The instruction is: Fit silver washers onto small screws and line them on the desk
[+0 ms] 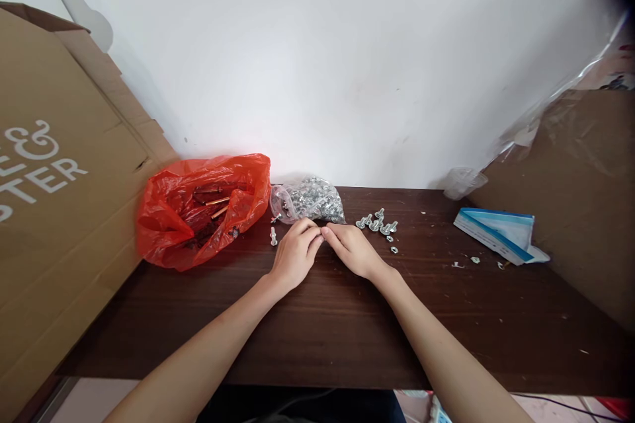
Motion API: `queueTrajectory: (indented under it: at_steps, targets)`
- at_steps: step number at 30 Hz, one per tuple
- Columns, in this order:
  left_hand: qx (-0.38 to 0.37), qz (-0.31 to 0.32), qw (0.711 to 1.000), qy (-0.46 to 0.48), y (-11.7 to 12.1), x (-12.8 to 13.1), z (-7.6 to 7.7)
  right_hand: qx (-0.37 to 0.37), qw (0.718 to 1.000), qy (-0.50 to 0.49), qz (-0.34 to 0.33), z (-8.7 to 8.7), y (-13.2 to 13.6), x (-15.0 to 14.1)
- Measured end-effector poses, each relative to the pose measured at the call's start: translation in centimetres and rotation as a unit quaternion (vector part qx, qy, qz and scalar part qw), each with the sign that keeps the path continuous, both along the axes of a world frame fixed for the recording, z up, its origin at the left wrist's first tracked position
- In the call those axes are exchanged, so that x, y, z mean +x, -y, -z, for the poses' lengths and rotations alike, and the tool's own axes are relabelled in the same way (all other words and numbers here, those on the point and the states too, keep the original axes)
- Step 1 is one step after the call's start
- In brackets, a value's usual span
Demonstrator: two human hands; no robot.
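My left hand [297,252] and my right hand [353,250] meet over the middle of the dark wooden table [317,337]. The fingers of both are closed, with thumbs and fingertips pressed together; whatever sits between them is hidden. Just behind them lies a clear plastic bag [315,198] full of small metal hardware. A single screw-like metal piece [273,236] is left of my left hand. To the right of my right hand is a small group of metal bolts with wide round heads [377,223], with a couple of loose nuts [393,250] near them.
A red plastic bag [163,215] holding dark and copper-coloured pieces stands at the left, against a large cardboard box [64,211]. On the right are a blue and white folded packet [493,231], a clear plastic cup [464,182], small scraps and another cardboard box [575,192]. A white wall rises behind.
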State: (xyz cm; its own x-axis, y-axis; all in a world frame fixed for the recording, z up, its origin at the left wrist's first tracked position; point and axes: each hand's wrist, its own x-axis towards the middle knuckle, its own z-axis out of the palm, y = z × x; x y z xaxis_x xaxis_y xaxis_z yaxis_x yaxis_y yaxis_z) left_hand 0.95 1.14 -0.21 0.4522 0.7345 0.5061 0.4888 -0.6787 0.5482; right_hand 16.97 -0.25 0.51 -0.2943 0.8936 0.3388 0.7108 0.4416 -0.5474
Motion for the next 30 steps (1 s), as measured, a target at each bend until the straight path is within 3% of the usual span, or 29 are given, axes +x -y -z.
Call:
queueTrajectory:
  at_steps: [7,14,21,30]
  targets:
    - [0.01,-0.003,1.0,-0.01,0.13,0.05,-0.09,-0.007,0.999,-0.015,0.038,-0.36,0.13,0.07]
    - [-0.004,-0.01,1.0,-0.002,-0.18,0.08,0.35,-0.009,1.0,0.0,0.011,-0.59,0.29,0.13]
    - [0.01,0.006,0.999,-0.038,0.14,0.19,0.24,-0.001,1.0,0.009,0.022,-0.24,0.14,-0.06]
    - [-0.012,-0.002,1.0,-0.014,0.24,0.13,-0.12,-0.013,0.999,0.033,0.027,-0.62,0.36,0.2]
